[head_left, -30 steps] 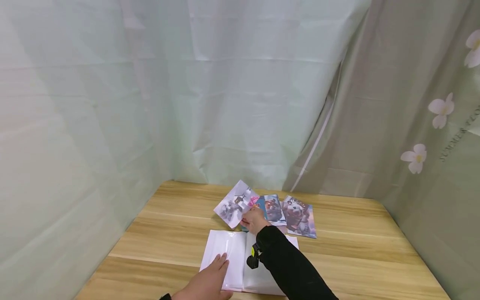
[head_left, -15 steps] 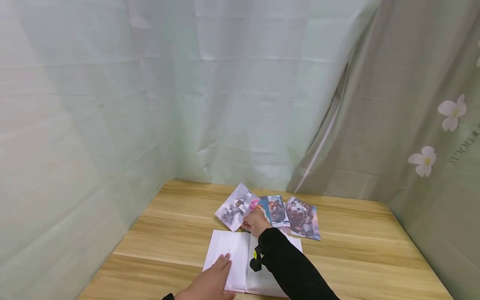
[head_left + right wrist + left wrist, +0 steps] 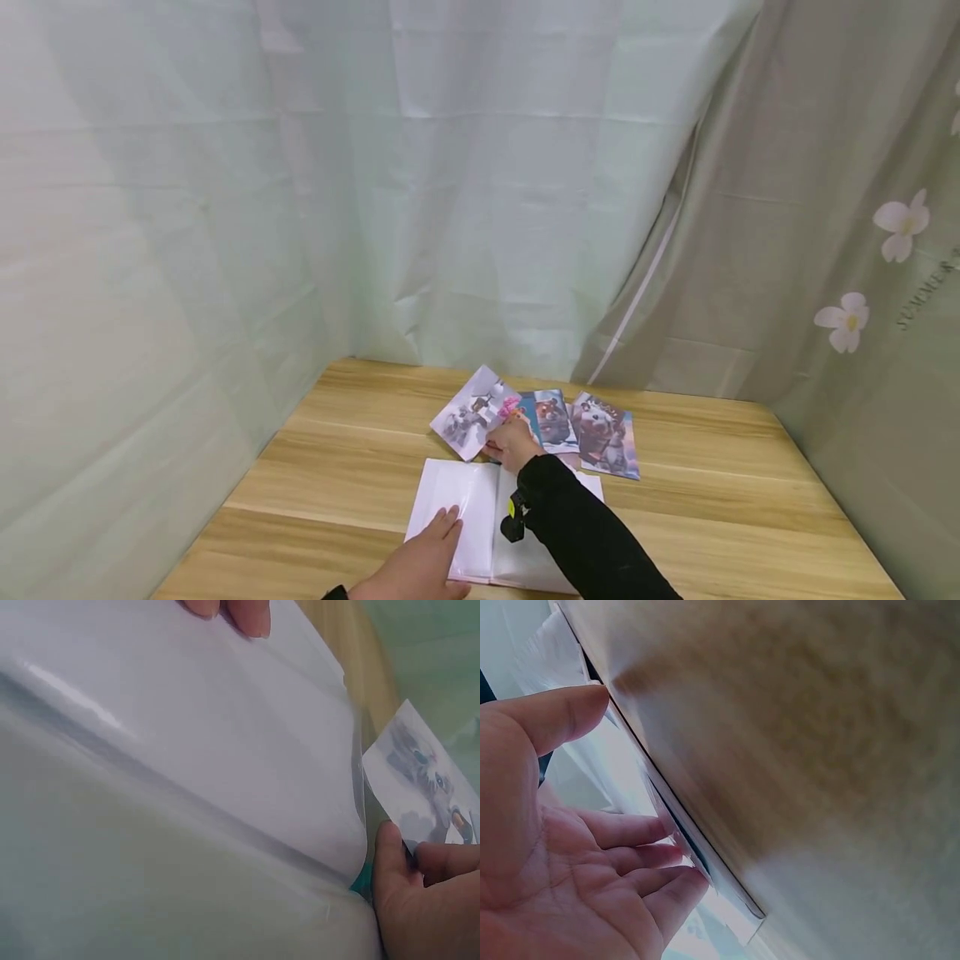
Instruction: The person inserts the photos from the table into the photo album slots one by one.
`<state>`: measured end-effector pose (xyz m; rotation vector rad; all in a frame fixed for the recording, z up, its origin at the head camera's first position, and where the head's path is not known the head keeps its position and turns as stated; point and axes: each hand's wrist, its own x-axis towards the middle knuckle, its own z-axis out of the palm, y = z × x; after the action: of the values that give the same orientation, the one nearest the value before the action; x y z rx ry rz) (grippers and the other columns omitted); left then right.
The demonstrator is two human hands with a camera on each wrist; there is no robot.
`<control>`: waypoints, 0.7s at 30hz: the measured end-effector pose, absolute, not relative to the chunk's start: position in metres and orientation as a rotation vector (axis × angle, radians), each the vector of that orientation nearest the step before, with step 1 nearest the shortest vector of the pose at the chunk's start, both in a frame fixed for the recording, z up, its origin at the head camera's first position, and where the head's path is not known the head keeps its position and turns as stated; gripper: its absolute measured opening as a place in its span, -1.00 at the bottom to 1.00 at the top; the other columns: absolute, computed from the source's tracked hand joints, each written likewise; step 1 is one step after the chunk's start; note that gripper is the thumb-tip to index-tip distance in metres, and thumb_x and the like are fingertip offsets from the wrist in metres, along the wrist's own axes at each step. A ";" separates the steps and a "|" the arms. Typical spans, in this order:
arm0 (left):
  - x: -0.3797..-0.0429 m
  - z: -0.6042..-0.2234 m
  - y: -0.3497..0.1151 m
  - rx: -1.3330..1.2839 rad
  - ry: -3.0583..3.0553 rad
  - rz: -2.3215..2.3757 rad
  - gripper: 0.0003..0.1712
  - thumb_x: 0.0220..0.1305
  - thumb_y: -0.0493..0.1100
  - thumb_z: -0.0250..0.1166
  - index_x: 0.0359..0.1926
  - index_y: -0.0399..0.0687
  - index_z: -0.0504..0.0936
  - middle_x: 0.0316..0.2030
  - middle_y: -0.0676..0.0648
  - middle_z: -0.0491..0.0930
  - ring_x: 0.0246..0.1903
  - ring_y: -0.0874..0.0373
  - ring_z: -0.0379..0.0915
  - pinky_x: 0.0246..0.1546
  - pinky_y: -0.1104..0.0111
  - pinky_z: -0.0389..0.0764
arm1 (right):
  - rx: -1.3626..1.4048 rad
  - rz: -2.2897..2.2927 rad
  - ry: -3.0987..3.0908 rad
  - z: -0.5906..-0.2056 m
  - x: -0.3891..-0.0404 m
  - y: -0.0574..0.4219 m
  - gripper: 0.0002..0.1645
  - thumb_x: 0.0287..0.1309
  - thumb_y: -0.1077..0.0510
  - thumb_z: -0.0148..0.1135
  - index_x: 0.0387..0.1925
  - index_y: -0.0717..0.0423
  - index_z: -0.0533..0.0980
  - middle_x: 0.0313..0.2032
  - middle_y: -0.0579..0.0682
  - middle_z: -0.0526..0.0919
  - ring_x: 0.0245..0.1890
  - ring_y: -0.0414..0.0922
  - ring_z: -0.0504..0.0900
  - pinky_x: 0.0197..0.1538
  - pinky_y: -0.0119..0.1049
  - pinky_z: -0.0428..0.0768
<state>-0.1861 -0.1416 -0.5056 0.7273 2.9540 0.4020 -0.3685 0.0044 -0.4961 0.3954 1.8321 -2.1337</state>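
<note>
A photo album with white pages and clear plastic sleeves (image 3: 474, 487) lies spread on the table in the head view. My left hand (image 3: 422, 557) rests on its left page, fingers fairly straight, and the left wrist view shows the fingertips (image 3: 694, 877) against the album's edge. Just beyond the album, my right hand (image 3: 514, 443) pinches the corner of a pale photo (image 3: 468, 412) of a grey furry animal with a pink patch. In the right wrist view thumb and fingers hold this photo (image 3: 424, 776) beside the plastic sleeve (image 3: 225, 750). The right forearm covers part of the right page.
Right of the held photo lie a teal-edged picture (image 3: 529, 410), a picture of a brown furry animal (image 3: 553, 417) and one of a crowned animal (image 3: 604, 433). They overlap partly. The wooden table (image 3: 712, 500) ends at pale curtains (image 3: 480, 208) behind and at both sides.
The head view has turned slightly left, so the scene sits a little further right. Both hands keep nearly the same place, with the photo still pinched in my right hand.
</note>
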 end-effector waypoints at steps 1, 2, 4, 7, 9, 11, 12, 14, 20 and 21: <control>-0.186 -0.506 -0.142 0.725 2.953 0.407 -0.09 0.09 0.16 0.46 0.21 -0.49 0.49 0.31 -0.37 0.40 0.32 -0.25 0.32 0.25 0.15 0.47 | 0.392 -2.127 1.834 -0.496 -0.368 0.004 -0.40 0.08 0.64 0.04 0.19 0.39 0.30 -0.37 0.08 0.41 -0.40 -0.05 0.47 -0.20 -0.23 0.66; -0.186 -0.506 -0.142 0.726 2.955 0.404 -0.10 0.09 0.16 0.46 0.21 -0.49 0.49 0.31 -0.37 0.40 0.32 -0.25 0.32 0.25 0.14 0.47 | 0.386 -2.125 1.832 -0.496 -0.368 0.004 -0.40 0.08 0.64 0.03 0.20 0.40 0.31 -0.35 0.10 0.42 -0.38 -0.04 0.49 -0.17 -0.21 0.67; -0.186 -0.506 -0.143 0.735 2.964 0.404 -0.10 0.09 0.16 0.46 0.21 -0.50 0.49 0.30 -0.38 0.40 0.31 -0.25 0.32 0.25 0.13 0.47 | 0.365 -2.122 1.832 -0.495 -0.368 0.004 -0.38 0.08 0.65 0.02 0.22 0.42 0.30 -0.31 0.12 0.45 -0.32 -0.01 0.51 -0.09 -0.14 0.67; -0.185 -0.507 -0.143 0.755 2.974 0.403 -0.10 0.09 0.15 0.46 0.20 -0.51 0.49 0.29 -0.39 0.41 0.30 -0.27 0.34 0.24 0.13 0.47 | 0.324 -2.091 1.859 -0.494 -0.368 0.005 -0.32 0.07 0.67 0.00 0.28 0.46 0.25 -0.25 0.16 0.43 -0.25 0.02 0.50 0.04 -0.04 0.64; -0.185 -0.508 -0.144 0.773 2.985 0.400 -0.10 0.08 0.15 0.47 0.19 -0.51 0.49 0.28 -0.39 0.42 0.29 -0.28 0.35 0.24 0.13 0.47 | 0.296 -2.063 1.886 -0.492 -0.367 0.006 -0.28 0.08 0.68 -0.01 0.33 0.47 0.20 -0.23 0.18 0.41 -0.24 0.04 0.49 0.09 0.02 0.61; -0.184 -0.508 -0.144 0.782 2.990 0.400 -0.10 0.08 0.15 0.47 0.19 -0.52 0.49 0.28 -0.40 0.42 0.29 -0.28 0.35 0.24 0.13 0.47 | 0.268 -2.024 1.926 -0.491 -0.366 0.007 -0.25 0.10 0.68 -0.01 0.37 0.48 0.16 -0.17 0.21 0.40 -0.23 0.05 0.49 0.10 0.05 0.60; -0.184 -0.508 -0.144 0.785 2.993 0.401 -0.10 0.07 0.15 0.47 0.19 -0.52 0.49 0.28 -0.40 0.42 0.29 -0.28 0.35 0.24 0.13 0.47 | 0.255 -2.007 1.943 -0.490 -0.365 0.008 -0.29 0.11 0.67 -0.01 0.34 0.50 0.17 -0.13 0.24 0.41 -0.22 0.06 0.49 0.09 0.05 0.61; -0.183 -0.508 -0.145 0.790 2.999 0.402 -0.10 0.07 0.14 0.47 0.19 -0.52 0.49 0.27 -0.40 0.42 0.28 -0.29 0.35 0.24 0.13 0.47 | 0.228 -1.975 1.982 -0.488 -0.363 0.009 -0.33 0.12 0.68 0.01 0.29 0.52 0.20 -0.05 0.29 0.42 -0.20 0.08 0.51 0.06 0.05 0.63; -0.181 -0.507 -0.146 0.809 3.011 0.414 -0.10 0.06 0.13 0.47 0.18 -0.54 0.49 0.27 -0.41 0.42 0.28 -0.29 0.35 0.25 0.12 0.46 | 0.164 -1.831 2.165 -0.493 -0.367 0.012 -0.65 0.05 0.66 0.06 -0.08 0.52 0.32 -0.01 0.36 0.43 -0.20 0.15 0.60 -0.08 0.04 0.69; -0.181 -0.507 -0.146 0.814 3.014 0.413 -0.10 0.06 0.13 0.47 0.17 -0.54 0.49 0.26 -0.42 0.43 0.28 -0.29 0.36 0.25 0.13 0.47 | 0.151 -1.790 2.206 -0.498 -0.372 0.013 -0.65 0.04 0.64 0.08 -0.09 0.50 0.34 -0.04 0.34 0.45 -0.24 0.14 0.62 -0.12 0.03 0.71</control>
<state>-0.1808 -0.1458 -0.5066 0.8145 3.0136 0.4125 -0.3721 0.0129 -0.4981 0.1505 2.2064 -1.7897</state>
